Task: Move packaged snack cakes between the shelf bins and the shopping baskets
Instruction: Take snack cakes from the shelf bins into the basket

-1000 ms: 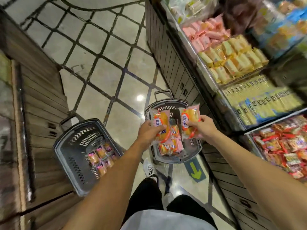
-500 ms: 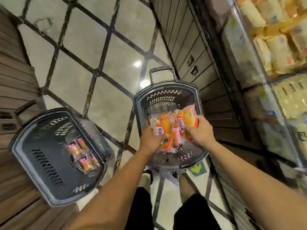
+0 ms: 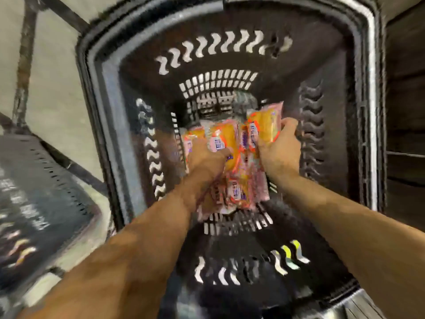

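Both of my hands reach deep into a dark plastic shopping basket [image 3: 108,93] that fills the view. My left hand [image 3: 204,157] grips an orange and pink snack cake packet [image 3: 222,140] low over the basket's floor. My right hand [image 3: 279,148] holds another orange snack cake packet [image 3: 264,127] just to the right of it. Under and between the hands lie several more snack cake packets [image 3: 241,192] in a loose pile on the basket's bottom.
A second dark basket [image 3: 34,192] stands at the left edge, blurred. Pale tiled floor [image 3: 57,77] with dark lines shows between the two baskets. Dark wooden shelf panelling [image 3: 404,111] runs along the right edge.
The view has dropped close to the right basket, and the shelf bins have left it. Both hands have gone down into that basket with their packets.
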